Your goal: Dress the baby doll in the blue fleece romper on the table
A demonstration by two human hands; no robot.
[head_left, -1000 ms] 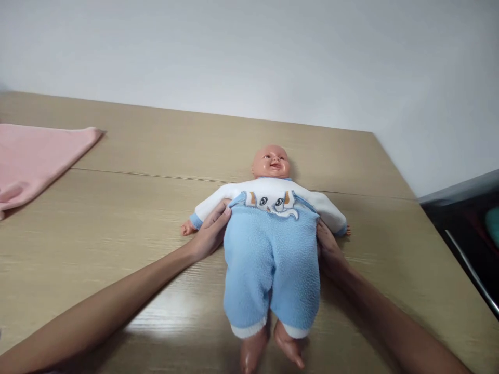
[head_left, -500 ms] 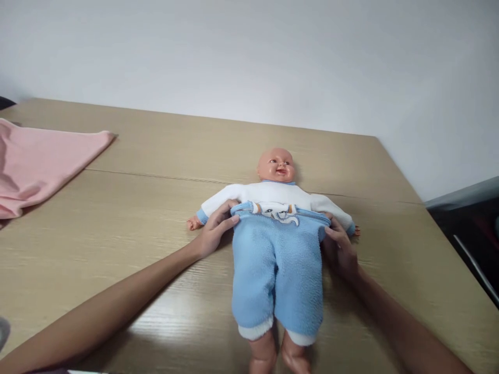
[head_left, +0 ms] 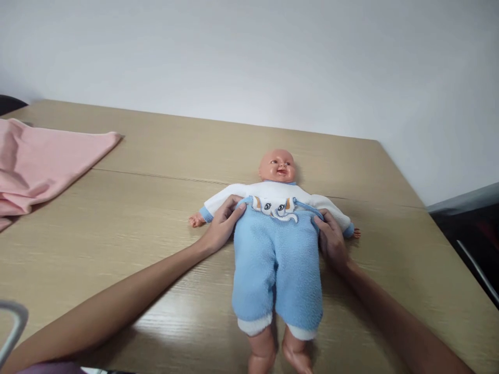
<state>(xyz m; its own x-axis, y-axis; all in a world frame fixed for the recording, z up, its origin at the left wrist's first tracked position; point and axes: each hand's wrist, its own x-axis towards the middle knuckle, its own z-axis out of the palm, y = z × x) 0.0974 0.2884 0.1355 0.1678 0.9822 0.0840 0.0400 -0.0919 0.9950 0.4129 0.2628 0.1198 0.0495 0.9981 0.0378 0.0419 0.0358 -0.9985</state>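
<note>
A bald baby doll [head_left: 277, 165] lies on its back on the wooden table, head toward the wall. It wears a white top [head_left: 273, 191] with blue cuffs. Over its legs and belly are fuzzy blue pants [head_left: 276, 259] with white hems and an elephant face at the front of the waist. My left hand [head_left: 226, 222] pinches the waistband at the left side, thumb on top. At the right side, my right hand [head_left: 331, 236] grips the same waistband, its lower fingers partly hidden. The doll's bare lower legs stick out of the hems.
A pink cloth [head_left: 54, 161] lies crumpled at the table's left. The wooden table [head_left: 136, 223] has a seam across it and meets a white wall at the back. A grey curved bar [head_left: 17, 317] shows at the lower left, a dark object [head_left: 468, 239] beyond the right edge.
Both hands have brought the waistband slightly up the doll's torso and closer in. The elephant face now shows more fully. The view has shifted a little.
</note>
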